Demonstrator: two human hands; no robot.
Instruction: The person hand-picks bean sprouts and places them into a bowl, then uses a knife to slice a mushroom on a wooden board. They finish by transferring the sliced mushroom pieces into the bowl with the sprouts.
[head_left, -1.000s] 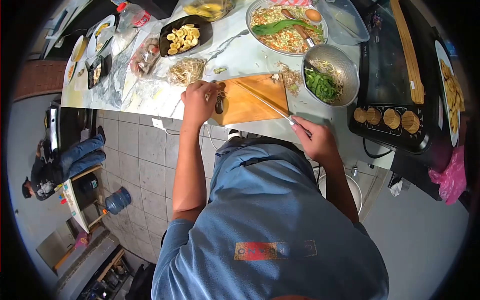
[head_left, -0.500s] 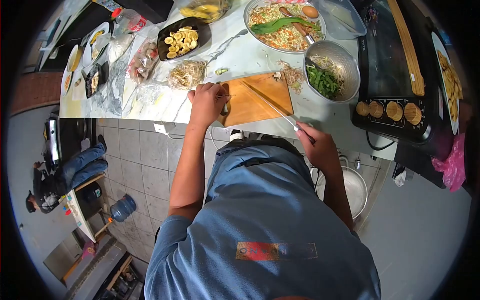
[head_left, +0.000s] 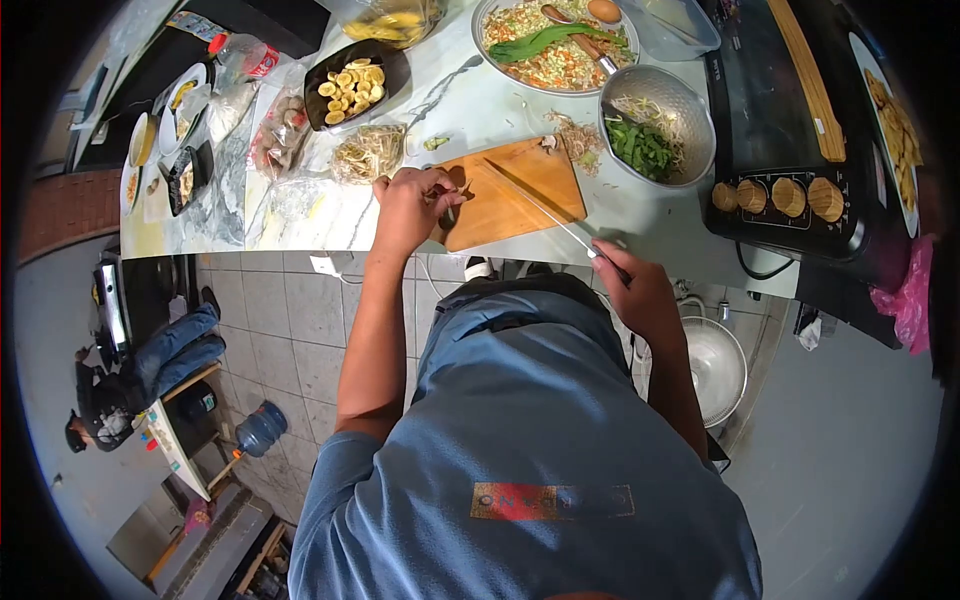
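My right hand (head_left: 635, 290) is closed around the dark handle of a knife (head_left: 541, 206). Its long thin blade slants across the wooden cutting board (head_left: 525, 215), with the tip near the board's far edge. At the board's left side, my left hand (head_left: 408, 208) has thumb and fingers pinched together around a small piece too little to name. Just beyond that hand lies a clear bag of bean sprouts (head_left: 368, 153). Right of the board, a metal bowl (head_left: 705, 150) holds chopped green leaves (head_left: 640, 150) and sprouts. Thin scraps (head_left: 577, 145) lie at the board's far right corner.
A large tray of chopped vegetables (head_left: 535, 65) stands at the back, a spoon and an egg on it. Left are a dark bowl of banana slices (head_left: 350, 92) and bagged food (head_left: 280, 138). A black cooker (head_left: 790, 215) sits right. Another person (head_left: 115, 395) is far left.
My left fingers have shifted slightly and now pinch a small piece above the board's left side. The knife stays nearly in place. The whole view has tilted a little.
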